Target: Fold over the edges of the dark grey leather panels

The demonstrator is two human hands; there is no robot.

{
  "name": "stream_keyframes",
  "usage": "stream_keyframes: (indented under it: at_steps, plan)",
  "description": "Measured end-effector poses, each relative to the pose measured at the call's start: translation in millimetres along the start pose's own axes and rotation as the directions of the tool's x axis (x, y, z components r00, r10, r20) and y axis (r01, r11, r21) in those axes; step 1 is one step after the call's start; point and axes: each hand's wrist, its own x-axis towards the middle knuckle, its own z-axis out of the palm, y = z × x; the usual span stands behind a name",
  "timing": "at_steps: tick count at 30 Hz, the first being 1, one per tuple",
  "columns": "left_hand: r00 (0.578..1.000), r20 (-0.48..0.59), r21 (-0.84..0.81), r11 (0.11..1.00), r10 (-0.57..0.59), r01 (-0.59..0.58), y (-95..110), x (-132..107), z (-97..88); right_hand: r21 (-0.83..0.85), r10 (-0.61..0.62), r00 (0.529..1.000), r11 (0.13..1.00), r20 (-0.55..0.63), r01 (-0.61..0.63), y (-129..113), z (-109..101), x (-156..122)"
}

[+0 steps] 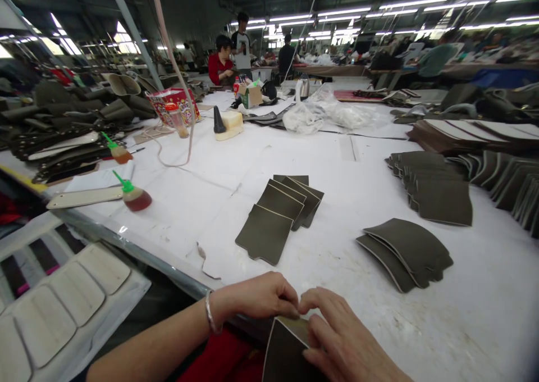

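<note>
Olive-grey panel [284, 351] at the near table [463, 314] edge, top rim pinched between left hand [256, 299] and right hand [343, 340] (fingertips meeting). Two-point grip likely keeps it stiff; fanned stack [269, 224] ahead, within reach.

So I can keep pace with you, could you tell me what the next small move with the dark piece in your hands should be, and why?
Probably lay the dark piece at the near end of the fanned row: left hand and right hand pinch its top edge at the table rim, and that row's pieces overlap toward you.
</note>
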Motion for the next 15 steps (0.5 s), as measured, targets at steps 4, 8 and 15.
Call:
stream_keyframes:
  at_steps: [4, 8, 15]
  plan:
    - [0.999, -0.038, -0.296, 0.955, -0.028, 0.016, -23, -11, 11.8, 0.128, 0.128, 0.988, 0.982, 0.085, -0.138, 2, 19, -14]
    - [0.991, -0.133, -0.161, 0.987, -0.023, 0.002, -13, -32, 14.8, 0.143, 0.236, 0.960, 0.956, 0.148, -0.257, 3, 26, -20]
    - [0.960, -0.280, 0.297, 0.952, 0.018, 0.069, -9, -42, 29.6, 0.165, 0.262, 0.941, 0.940, 0.214, -0.300, 2, 28, -10]
